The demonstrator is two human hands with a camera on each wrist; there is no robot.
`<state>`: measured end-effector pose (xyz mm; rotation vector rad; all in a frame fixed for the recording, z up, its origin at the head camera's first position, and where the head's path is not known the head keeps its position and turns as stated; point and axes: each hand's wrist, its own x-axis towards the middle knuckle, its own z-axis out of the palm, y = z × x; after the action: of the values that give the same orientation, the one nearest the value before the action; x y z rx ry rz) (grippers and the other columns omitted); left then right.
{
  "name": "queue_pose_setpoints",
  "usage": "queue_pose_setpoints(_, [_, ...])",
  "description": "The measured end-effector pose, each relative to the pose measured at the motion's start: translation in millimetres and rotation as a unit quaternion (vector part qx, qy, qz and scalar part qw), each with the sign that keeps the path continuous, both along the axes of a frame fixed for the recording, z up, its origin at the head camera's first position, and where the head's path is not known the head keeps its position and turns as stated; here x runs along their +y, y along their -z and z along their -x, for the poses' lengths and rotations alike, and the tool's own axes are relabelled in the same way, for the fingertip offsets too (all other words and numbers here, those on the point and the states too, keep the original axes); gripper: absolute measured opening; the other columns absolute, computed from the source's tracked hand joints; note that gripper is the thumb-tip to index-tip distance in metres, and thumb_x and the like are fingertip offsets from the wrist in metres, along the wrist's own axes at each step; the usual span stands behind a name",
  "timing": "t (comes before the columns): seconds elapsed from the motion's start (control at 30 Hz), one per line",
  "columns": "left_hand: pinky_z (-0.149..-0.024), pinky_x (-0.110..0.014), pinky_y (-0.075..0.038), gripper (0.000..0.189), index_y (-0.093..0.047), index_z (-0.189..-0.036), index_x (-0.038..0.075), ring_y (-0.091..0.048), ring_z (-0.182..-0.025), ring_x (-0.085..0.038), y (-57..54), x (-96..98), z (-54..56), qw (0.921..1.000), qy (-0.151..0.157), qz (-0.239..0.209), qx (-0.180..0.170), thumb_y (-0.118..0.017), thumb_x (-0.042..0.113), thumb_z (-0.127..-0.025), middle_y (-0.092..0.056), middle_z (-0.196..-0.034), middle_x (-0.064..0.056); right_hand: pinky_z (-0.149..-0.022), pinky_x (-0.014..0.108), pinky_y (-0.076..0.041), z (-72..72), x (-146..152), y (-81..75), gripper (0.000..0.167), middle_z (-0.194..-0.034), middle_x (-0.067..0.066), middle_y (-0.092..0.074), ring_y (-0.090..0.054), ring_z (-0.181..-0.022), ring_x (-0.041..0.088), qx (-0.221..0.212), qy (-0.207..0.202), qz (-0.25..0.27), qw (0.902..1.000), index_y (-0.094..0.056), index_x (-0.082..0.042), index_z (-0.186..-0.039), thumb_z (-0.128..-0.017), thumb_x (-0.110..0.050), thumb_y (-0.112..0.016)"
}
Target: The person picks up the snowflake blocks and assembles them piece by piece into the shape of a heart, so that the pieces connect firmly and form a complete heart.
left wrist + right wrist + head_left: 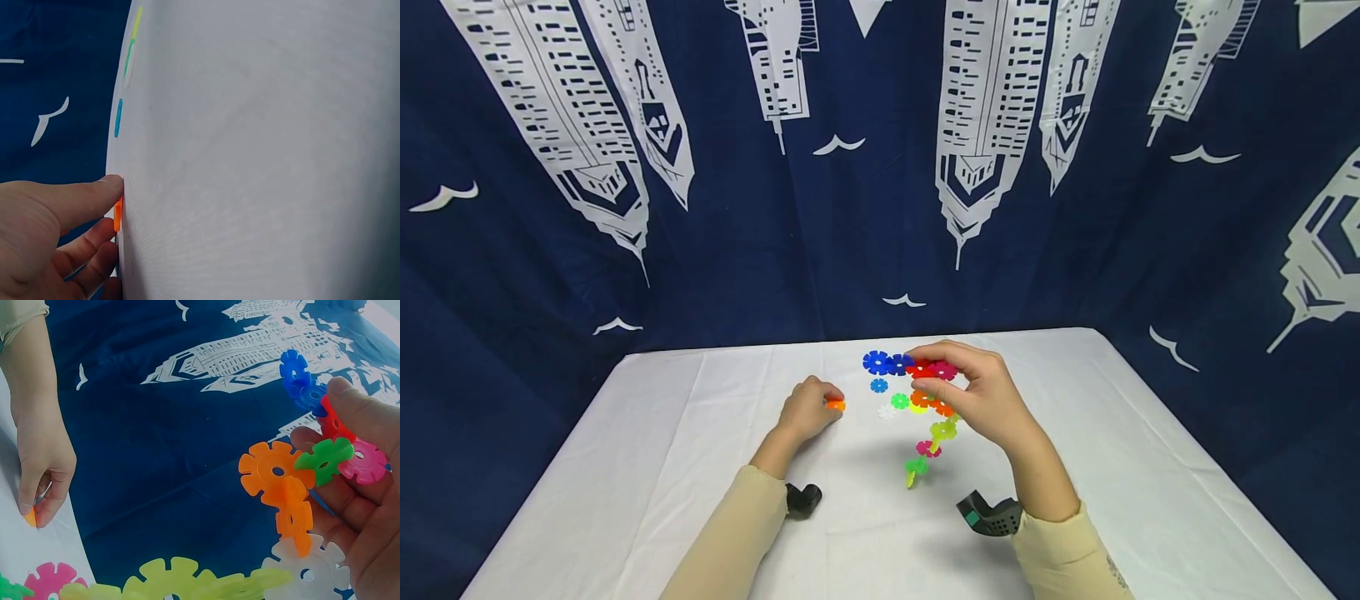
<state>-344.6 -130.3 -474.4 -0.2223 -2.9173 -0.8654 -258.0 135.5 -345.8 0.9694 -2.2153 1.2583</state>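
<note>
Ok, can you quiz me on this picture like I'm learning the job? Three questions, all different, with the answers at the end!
1. Which hand holds the chain of joined flower-shaped pieces?
2. True or false: the left hand pinches a green piece.
3. Pick one. The cloth on the table is: A) red, B) white, C) black.

Key:
1. It is the right hand.
2. False; it pinches an orange piece.
3. B) white.

Left hand point(806, 412) pinches an orange disc point(837, 406) down at the white tablecloth point(700, 467); right hand point(982, 387) grips a multicoloured disc chain point(943, 430), a small blue disc point(879, 386) lying between the hands!
</note>
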Motion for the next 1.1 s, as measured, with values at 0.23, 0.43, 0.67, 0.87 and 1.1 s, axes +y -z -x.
queue_pose_setpoints(0.23, [-0.081, -0.038, -0.048, 0.018, -0.075, -0.098, 0.007, -0.055, -0.090, -0.022, 4.2, -1.5, 0.2, 0.9995, -0.010, -0.028, -0.009, -0.079, 0.009, -0.081, -0.062, -0.096, -0.008, -0.083, 0.023, -0.056, -1.0, -0.5, -0.2, 0.031, -0.109, 0.002, -0.076, -0.067, -0.096, 0.010, -0.008, 0.007, -0.008, 0.9999, -0.073, -0.010, -0.115, -0.085, -0.008, -0.078])
queue_pose_setpoints(0.43, [-0.073, -0.028, -0.042, 0.018, -0.075, -0.096, 0.007, -0.053, -0.081, -0.018, 8.1, -4.1, -1.2, 0.9975, -0.010, -0.070, -0.003, -0.081, 0.006, -0.079, -0.059, -0.091, -0.007, -0.083, 0.023, -0.056, -0.8, -1.4, 1.4, 0.031, -0.109, 0.000, -0.075, -0.067, -0.096, 0.010, -0.009, 0.012, -0.016, 0.9998, -0.072, -0.011, -0.116, -0.085, -0.009, -0.078])
queue_pose_setpoints(0.67, [-0.062, -0.023, -0.048, 0.009, -0.074, -0.089, 0.007, -0.058, -0.067, -0.014, 1.2, -2.2, -10.4, 0.9835, -0.010, -0.179, 0.021, -0.078, 0.002, -0.082, -0.069, -0.082, -0.006, -0.082, 0.026, -0.057, 0.1, -1.1, 2.1, 0.031, -0.108, 0.000, -0.075, -0.067, -0.094, 0.010, 0.007, 0.015, -0.012, 0.9998, -0.072, -0.011, -0.115, -0.085, -0.008, -0.078])
queue_pose_setpoints(0.87, [-0.051, -0.028, -0.057, 0.013, -0.063, -0.102, 0.003, -0.071, -0.060, -0.020, -32.3, 8.1, -27.7, 0.9315, -0.006, -0.364, 0.001, -0.069, 0.003, -0.091, -0.076, -0.092, -0.016, -0.082, 0.023, -0.057, -1.0, 0.4, 0.5, 0.030, -0.109, 0.001, -0.075, -0.067, -0.095, 0.011, 0.011, 0.016, -0.007, 0.9998, -0.072, -0.010, -0.114, -0.085, -0.007, -0.078])
queue_pose_setpoints(1.1, [-0.070, -0.035, -0.063, 0.034, -0.066, -0.121, 0.005, -0.074, -0.076, -0.018, -78.0, 20.6, -57.2, 0.8732, 0.037, -0.486, -0.005, -0.067, -0.007, -0.089, -0.069, -0.101, -0.017, -0.081, 0.023, -0.057, -0.5, 1.6, 0.1, 0.031, -0.109, 0.000, -0.075, -0.067, -0.095, 0.010, 0.009, 0.021, -0.010, 0.9997, -0.072, -0.011, -0.115, -0.085, -0.009, -0.078])
